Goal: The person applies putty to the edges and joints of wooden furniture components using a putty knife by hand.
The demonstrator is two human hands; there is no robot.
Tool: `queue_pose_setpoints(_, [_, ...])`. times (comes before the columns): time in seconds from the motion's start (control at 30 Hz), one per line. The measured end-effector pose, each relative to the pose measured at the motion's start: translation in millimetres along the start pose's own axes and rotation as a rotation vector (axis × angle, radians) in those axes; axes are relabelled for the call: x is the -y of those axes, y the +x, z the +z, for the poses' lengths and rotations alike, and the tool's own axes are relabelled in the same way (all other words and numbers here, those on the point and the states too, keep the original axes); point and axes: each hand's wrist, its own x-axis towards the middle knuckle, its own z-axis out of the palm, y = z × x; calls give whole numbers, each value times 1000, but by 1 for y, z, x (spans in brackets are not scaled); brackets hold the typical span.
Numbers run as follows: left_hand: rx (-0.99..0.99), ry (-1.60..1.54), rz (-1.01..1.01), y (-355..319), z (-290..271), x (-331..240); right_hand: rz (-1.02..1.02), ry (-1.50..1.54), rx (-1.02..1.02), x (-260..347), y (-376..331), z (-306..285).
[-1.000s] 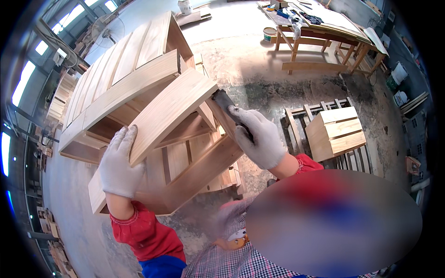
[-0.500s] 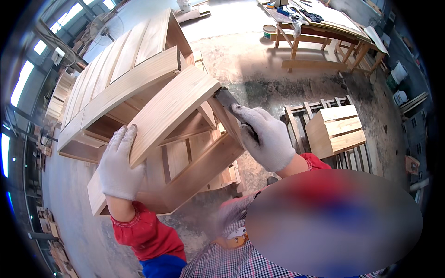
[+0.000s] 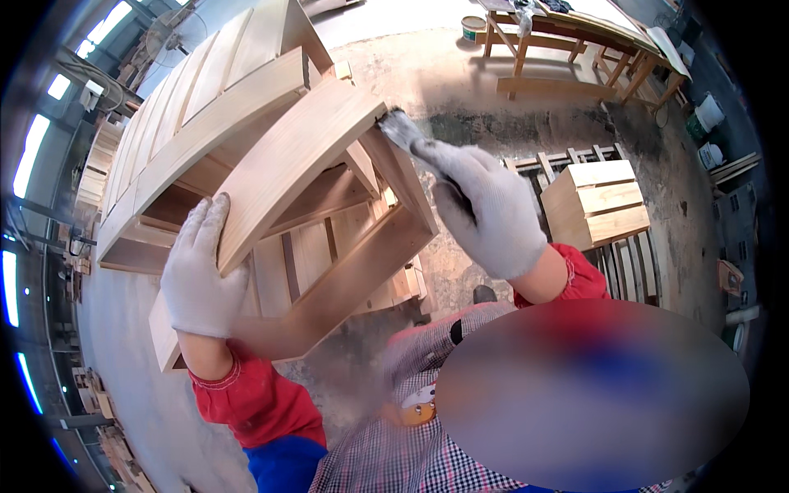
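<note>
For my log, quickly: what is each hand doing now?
Left hand: open, flat on the wooden frame.
Right hand: closed around a brush.

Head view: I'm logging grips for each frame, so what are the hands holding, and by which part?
The right hand grips a brush by its handle, bristles at the wooden frame. The left hand lies flat on the frame's lower end, steadying it.

Slatted wooden crate [image 3: 598, 204] on pallet slats [image 3: 625, 263] at right; long workbench [image 3: 575, 33] beyond, small tub [image 3: 472, 27] beside it, buckets [image 3: 705, 123] near wall.
</note>
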Motion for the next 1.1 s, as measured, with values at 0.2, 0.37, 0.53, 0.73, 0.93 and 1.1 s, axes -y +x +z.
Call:
queue_pose_setpoints(0.2, [23, -30, 34, 4, 3, 3, 51, -32, 22, -24, -22, 18])
queue_pose_setpoints(0.37, [26, -15, 28, 0, 4, 8, 276, 39, 210, -94, -129, 79])
queue_pose_setpoints(0.53, [75, 28, 5, 1, 2, 7, 505, 307, 45, -125, -203, 132])
queue_pose_setpoints(0.73, [82, -162, -60, 0, 7, 27, 813, 696, 28, -146, -206, 161])
queue_pose_setpoints(0.93, [116, -92, -64, -1, 3, 30, 772, 700, -9, -154, -203, 170])
queue_pose_setpoints(1.1, [121, -114, -171, -2, 4, 33, 751, 621, 85, -157, -193, 164])
